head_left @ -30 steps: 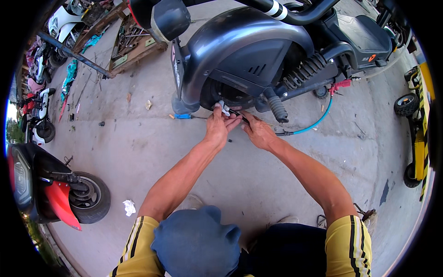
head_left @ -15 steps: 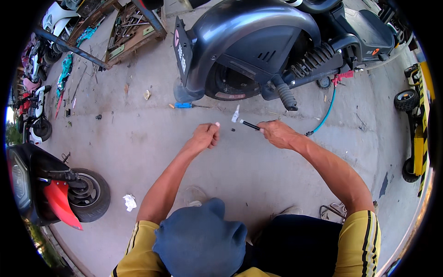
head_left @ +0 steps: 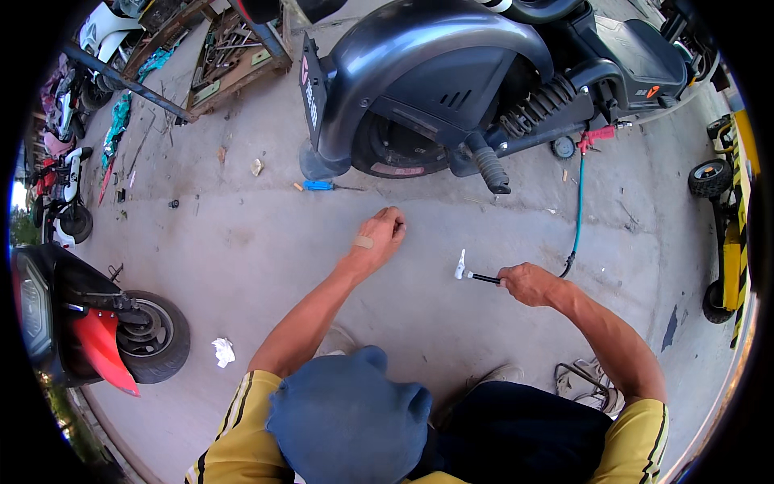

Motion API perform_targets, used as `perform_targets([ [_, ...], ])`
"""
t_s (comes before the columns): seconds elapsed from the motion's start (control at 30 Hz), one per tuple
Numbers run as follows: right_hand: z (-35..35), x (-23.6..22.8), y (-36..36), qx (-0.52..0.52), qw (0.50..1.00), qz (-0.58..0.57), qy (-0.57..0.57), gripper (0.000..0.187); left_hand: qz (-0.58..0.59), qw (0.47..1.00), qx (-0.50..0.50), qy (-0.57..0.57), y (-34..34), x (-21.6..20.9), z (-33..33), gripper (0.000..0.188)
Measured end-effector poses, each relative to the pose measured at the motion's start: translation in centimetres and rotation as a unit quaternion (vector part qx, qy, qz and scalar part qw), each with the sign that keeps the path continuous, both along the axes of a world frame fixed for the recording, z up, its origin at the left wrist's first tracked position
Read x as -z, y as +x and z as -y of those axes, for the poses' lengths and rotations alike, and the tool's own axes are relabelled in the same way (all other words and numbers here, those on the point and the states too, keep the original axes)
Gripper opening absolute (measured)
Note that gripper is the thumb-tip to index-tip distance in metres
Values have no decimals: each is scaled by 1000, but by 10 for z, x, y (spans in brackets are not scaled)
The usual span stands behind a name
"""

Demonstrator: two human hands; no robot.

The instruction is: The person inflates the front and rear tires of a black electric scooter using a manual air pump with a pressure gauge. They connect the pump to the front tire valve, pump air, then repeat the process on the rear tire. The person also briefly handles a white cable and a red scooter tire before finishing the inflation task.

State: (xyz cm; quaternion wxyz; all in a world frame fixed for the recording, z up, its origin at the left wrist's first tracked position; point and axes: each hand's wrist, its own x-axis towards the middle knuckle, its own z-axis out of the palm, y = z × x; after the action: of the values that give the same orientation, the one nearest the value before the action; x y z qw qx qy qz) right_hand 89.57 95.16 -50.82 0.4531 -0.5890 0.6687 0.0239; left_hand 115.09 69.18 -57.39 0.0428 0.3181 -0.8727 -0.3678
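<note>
Down at the floor, my left hand has its fingers pinched together, with a plaster on the back of the wrist. A small black cap shows at its fingertips, mostly hidden by them. My right hand is closed round the black end of a hose, just behind a silvery T-shaped air chuck. Behind that hand the teal hose runs up to a red tyre inflator with a round gauge. Ahead of both hands stands a dark grey scooter, its rear wheel and footpeg towards me.
A blue-handled screwdriver lies by the scooter's rear wheel. To the left are a red and black scooter front and crumpled white paper. A tool bench stands far left; a yellow wheeled frame is on the right.
My left hand has moved right and forward onto the small black cap on the floor. My right hand has drawn back to the right with the air chuck, pulling the hose along.
</note>
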Motion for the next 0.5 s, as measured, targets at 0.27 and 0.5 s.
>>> perform_targets([
  [0.27, -3, 12, -10, 3, 1000, 13, -13, 25, -388, 678, -388, 489, -41, -51, 19, 17],
  [0.5, -6, 12, -11, 11, 999, 27, -32, 26, -425, 552, -481, 532, -73, -59, 31, 13],
])
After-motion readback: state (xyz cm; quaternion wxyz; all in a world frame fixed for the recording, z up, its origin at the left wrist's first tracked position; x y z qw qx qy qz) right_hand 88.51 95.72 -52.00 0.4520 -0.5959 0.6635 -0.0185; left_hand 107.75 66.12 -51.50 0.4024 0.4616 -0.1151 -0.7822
